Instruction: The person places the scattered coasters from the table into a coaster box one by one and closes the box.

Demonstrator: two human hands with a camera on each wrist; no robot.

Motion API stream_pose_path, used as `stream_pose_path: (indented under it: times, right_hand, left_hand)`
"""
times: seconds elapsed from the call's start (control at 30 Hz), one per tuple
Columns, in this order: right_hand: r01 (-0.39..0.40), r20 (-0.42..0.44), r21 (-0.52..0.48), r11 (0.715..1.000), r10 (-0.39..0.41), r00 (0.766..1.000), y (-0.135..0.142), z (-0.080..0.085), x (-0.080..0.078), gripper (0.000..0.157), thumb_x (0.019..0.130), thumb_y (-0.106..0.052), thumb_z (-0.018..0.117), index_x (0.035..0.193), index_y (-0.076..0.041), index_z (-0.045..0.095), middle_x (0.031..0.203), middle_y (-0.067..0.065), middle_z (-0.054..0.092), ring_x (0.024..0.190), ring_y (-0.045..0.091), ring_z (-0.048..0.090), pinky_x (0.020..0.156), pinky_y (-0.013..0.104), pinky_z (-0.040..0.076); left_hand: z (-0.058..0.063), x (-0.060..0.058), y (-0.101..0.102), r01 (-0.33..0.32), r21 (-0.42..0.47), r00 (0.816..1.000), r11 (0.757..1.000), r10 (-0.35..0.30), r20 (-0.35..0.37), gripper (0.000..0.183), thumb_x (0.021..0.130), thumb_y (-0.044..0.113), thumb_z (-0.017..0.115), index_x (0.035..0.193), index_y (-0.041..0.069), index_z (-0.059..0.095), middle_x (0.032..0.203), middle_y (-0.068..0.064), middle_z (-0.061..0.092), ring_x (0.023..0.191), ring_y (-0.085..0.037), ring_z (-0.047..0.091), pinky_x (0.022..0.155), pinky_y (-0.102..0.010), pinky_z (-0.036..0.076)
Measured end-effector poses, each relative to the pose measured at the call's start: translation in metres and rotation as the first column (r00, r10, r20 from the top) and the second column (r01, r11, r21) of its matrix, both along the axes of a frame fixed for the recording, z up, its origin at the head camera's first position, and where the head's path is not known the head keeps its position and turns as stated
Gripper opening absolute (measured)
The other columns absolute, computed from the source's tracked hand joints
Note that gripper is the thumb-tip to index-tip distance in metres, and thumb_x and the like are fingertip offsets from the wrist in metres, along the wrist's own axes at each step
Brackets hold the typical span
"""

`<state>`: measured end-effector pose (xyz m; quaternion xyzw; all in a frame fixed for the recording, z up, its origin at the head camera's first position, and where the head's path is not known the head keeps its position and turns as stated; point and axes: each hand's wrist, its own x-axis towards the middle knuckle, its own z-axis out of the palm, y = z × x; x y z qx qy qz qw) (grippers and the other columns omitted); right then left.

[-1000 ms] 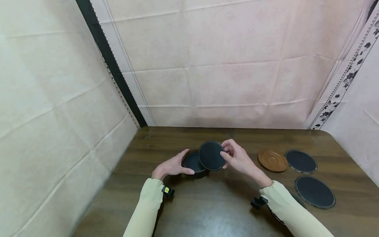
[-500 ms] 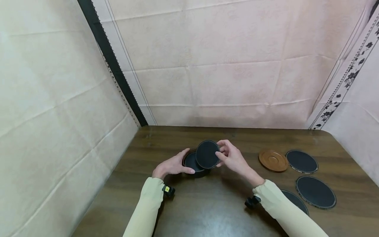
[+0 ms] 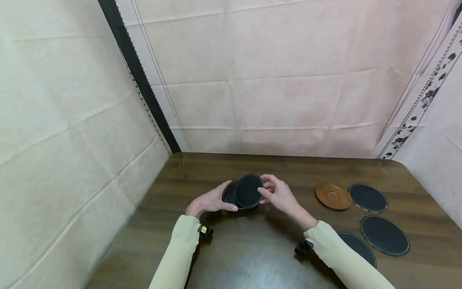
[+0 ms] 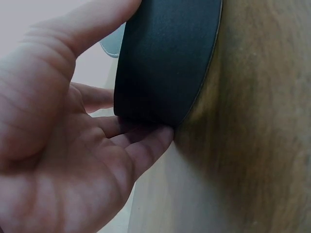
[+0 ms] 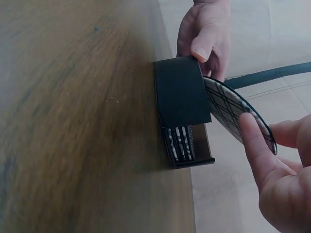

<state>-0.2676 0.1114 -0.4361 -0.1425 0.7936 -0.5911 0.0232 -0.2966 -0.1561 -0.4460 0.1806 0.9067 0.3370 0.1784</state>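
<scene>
A round black coaster holder (image 4: pixel 167 58) stands on the table, with a cutaway in its side wall. Through that gap the right wrist view shows several stacked coasters (image 5: pixel 181 143) in its lower part. My left hand (image 3: pixel 213 200) grips the holder from the left, thumb on the near side and fingers round the far side. My right hand (image 3: pixel 281 196) pinches one more coaster (image 3: pixel 249 191) by its right edge, black face up. This coaster is tilted over the holder, its left edge right at the rim; its underside shows a checked pattern (image 5: pixel 226 104).
To the right lie a brown round saucer-like disc (image 3: pixel 333 196) and three larger dark round mats: one at the back (image 3: pixel 368 198), one farther forward (image 3: pixel 385 235), and one (image 3: pixel 357 247) partly behind the right sleeve. Pale cloth (image 3: pixel 270 80) hangs behind the wooden table (image 3: pixel 252 257).
My right hand has moved left with the coaster, which now overlaps more of the holder. The left hand has stayed on the holder. More of the mat by the right sleeve shows.
</scene>
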Motion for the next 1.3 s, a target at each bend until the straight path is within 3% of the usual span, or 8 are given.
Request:
stream_pose_path:
  times: [0.27, 0.7, 0.9, 1.13, 1.3]
  right_hand:
    - [-0.039, 0.028, -0.021, 0.999, 0.040, 0.999, -0.006, -0.004, -0.002, 0.052, 0.092, -0.012, 0.069, 0.139, -0.003, 0.048, 0.105, 0.024, 0.069, 0.072, 0.027, 0.073, 0.073, 0.049, 0.058]
    - [-0.137, -0.012, 0.143, 0.980, 0.140, 0.990, -0.006, -0.003, -0.005, 0.065, 0.094, -0.012, 0.066, 0.148, 0.005, 0.035, 0.106, 0.021, 0.071, 0.072, 0.020, 0.072, 0.070, 0.042, 0.060]
    - [-0.114, -0.016, 0.172, 0.979, 0.118, 0.993, -0.010, -0.009, -0.008, 0.063, 0.093, -0.018, 0.068, 0.146, 0.004, 0.041, 0.100, 0.015, 0.074, 0.067, 0.017, 0.071, 0.067, 0.040, 0.060]
    - [-0.034, -0.032, 0.281, 0.959, 0.045, 0.998, -0.016, -0.011, -0.009, 0.055, 0.091, -0.022, 0.071, 0.138, -0.001, 0.053, 0.079, 0.004, 0.070, 0.059, 0.016, 0.064, 0.060, 0.034, 0.058]
    - [-0.034, -0.036, 0.329, 0.944, 0.048, 0.998, -0.016, -0.017, -0.009, 0.044, 0.092, -0.023, 0.070, 0.131, -0.005, 0.061, 0.075, 0.007, 0.068, 0.055, 0.015, 0.058, 0.054, 0.030, 0.053]
  left_hand:
    - [0.000, -0.001, -0.001, 0.023, 0.033, 1.000, 0.999, -0.023, 0.003, 0.113, 0.072, 0.058, 0.079, 0.158, 0.020, 0.015, 0.158, -0.011, 0.029, 0.135, -0.031, 0.038, 0.112, -0.060, 0.032]
    - [-0.001, -0.005, 0.000, 0.039, 0.029, 0.999, 0.999, -0.039, -0.017, 0.112, 0.074, 0.057, 0.079, 0.158, 0.018, 0.015, 0.158, -0.010, 0.030, 0.135, -0.029, 0.039, 0.113, -0.056, 0.033]
    - [-0.001, -0.003, 0.000, 0.040, 0.040, 0.999, 0.998, -0.040, -0.013, 0.112, 0.075, 0.055, 0.079, 0.158, 0.016, 0.015, 0.157, -0.012, 0.030, 0.134, -0.030, 0.039, 0.113, -0.056, 0.033]
    - [0.001, -0.001, 0.001, 0.021, 0.035, 1.000, 0.999, -0.021, -0.011, 0.111, 0.075, 0.054, 0.080, 0.158, 0.017, 0.015, 0.158, -0.012, 0.029, 0.134, -0.030, 0.040, 0.113, -0.056, 0.033]
    - [0.000, -0.001, 0.001, 0.018, 0.023, 1.000, 1.000, -0.018, -0.007, 0.112, 0.074, 0.055, 0.080, 0.158, 0.018, 0.015, 0.160, -0.011, 0.027, 0.137, -0.029, 0.038, 0.115, -0.054, 0.032]
